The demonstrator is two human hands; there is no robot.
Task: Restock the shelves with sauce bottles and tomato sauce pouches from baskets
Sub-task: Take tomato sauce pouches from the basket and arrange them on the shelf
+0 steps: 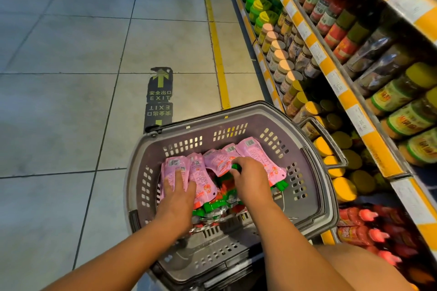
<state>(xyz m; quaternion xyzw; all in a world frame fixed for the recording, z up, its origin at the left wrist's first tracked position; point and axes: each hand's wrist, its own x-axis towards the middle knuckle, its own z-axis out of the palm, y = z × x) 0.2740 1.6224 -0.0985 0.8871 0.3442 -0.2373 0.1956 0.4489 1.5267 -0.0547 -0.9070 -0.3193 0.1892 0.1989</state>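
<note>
Clearly the sound way was to gather the pouches [214,160] flat and a few together, gripping their bodies and not the green caps, so none slid off on the lift to the shelves [340,92]. My left hand [177,192] lay with straight fingers pressing on two pink pouches. My right hand [250,177] curled over another, seemingly pinching it by its green cap. All sat inside the grey basket [236,116], pink pouches on top, red and green packs beneath, beside shelves of jars [402,94].
</note>
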